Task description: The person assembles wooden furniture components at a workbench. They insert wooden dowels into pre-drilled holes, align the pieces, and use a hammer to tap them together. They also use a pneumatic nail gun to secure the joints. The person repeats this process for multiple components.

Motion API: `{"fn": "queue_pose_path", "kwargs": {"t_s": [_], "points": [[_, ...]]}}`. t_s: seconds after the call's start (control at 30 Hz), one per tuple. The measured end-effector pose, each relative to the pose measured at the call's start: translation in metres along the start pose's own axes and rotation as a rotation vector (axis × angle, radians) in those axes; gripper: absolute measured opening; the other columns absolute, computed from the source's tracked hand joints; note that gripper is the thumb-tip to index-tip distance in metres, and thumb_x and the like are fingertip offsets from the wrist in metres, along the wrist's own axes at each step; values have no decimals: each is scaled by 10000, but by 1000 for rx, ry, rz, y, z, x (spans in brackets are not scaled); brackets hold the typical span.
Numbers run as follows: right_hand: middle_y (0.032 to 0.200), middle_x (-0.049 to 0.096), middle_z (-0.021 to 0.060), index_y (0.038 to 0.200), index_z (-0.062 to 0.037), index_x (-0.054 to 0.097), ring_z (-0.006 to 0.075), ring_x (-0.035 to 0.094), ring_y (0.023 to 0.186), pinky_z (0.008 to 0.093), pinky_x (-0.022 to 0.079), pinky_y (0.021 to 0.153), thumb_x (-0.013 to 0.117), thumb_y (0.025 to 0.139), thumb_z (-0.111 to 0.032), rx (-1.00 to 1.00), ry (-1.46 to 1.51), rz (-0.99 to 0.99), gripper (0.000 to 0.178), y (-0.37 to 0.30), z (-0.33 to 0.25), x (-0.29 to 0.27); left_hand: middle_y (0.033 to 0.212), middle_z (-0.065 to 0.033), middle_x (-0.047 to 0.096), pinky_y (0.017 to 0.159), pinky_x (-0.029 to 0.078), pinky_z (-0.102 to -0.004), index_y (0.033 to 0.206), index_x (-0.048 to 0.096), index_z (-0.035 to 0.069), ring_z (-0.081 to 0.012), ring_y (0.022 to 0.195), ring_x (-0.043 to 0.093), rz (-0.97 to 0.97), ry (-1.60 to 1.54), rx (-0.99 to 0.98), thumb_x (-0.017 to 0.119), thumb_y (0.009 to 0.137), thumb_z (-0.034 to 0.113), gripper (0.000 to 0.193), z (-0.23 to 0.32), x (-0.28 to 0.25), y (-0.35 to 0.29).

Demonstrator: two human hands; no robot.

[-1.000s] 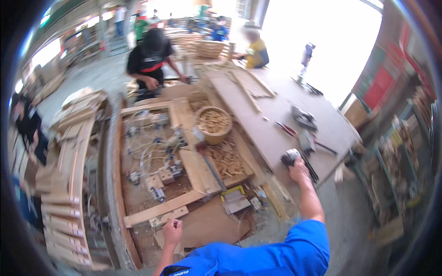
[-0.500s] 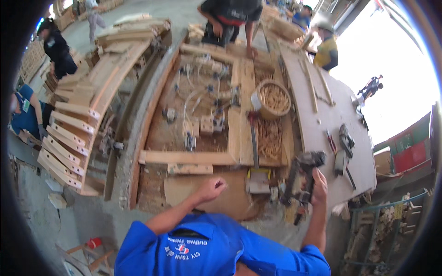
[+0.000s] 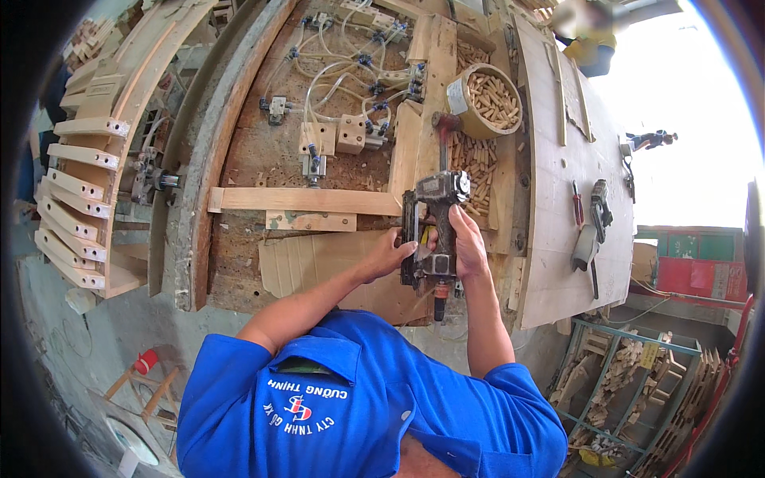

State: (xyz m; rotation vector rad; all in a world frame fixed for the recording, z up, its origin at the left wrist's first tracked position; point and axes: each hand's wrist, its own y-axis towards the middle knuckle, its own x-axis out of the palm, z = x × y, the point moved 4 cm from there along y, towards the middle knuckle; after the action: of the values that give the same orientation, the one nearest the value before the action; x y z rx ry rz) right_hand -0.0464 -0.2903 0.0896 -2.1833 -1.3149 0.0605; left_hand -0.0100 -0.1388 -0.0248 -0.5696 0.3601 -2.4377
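My right hand is wrapped round the grip of a black and grey pneumatic nail gun, held in front of my chest. At the gun's upright magazine is my left hand, its fingers closed on the lower part. Some of its fingertips are hidden behind the magazine. Just beyond the gun lies a hammer with a rusty head, its handle partly covered by the tool. A wooden frame rests on the bench ahead, around pneumatic clamps and clear hoses.
A bucket of wooden dowels stands beside more loose dowels. On the right-hand board lie red-handled pliers and a grey power tool. Curved wooden pieces line the left rack. Someone in yellow stands far right.
The nail gun has moved left and upright in my right hand, in front of me. My left hand has come right and taken hold of its magazine. My view has shifted nearer the bench.
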Motion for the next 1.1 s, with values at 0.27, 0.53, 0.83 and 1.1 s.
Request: {"fn": "queue_pose_path", "kwargs": {"t_s": [0.27, 0.53, 0.83, 1.1], "points": [[980, 687, 60, 1236, -55, 615, 139, 666, 700, 309, 591, 596, 557, 1137, -358, 64, -10, -23, 324, 20, 6, 5, 1246, -149, 662, 829, 590, -344, 1489, 444, -102, -193, 1067, 677, 12, -123, -31, 653, 1046, 322, 647, -2, -7, 4], [783, 669, 66, 1206, -75, 614, 157, 661, 608, 317, 596, 565, 585, 1118, -415, 122, -58, -13, 352, 25, 8, 7, 1257, -129, 691, 860, 584, -332, 1487, 465, -83, -167, 1080, 684, 32, -122, -13, 634, 1057, 229, 558, -7, -11, 8], [938, 691, 48, 1268, -60, 610, 111, 647, 674, 290, 588, 580, 542, 1144, -336, 101, -97, -17, 309, 23, 7, 13, 1292, -144, 683, 1010, 559, -354, 1465, 485, -91, -186, 1145, 679, -36, -314, -39, 605, 1028, 215, 546, 18, -7, -7], [1065, 709, 58, 1290, -56, 593, 104, 664, 703, 295, 596, 589, 537, 1146, -314, 43, -93, -30, 301, 18, 2, 23, 1330, -162, 679, 1049, 546, -370, 1491, 472, -92, -210, 1193, 676, 20, -188, -43, 606, 1014, 188, 569, 19, -10, -5]]}}
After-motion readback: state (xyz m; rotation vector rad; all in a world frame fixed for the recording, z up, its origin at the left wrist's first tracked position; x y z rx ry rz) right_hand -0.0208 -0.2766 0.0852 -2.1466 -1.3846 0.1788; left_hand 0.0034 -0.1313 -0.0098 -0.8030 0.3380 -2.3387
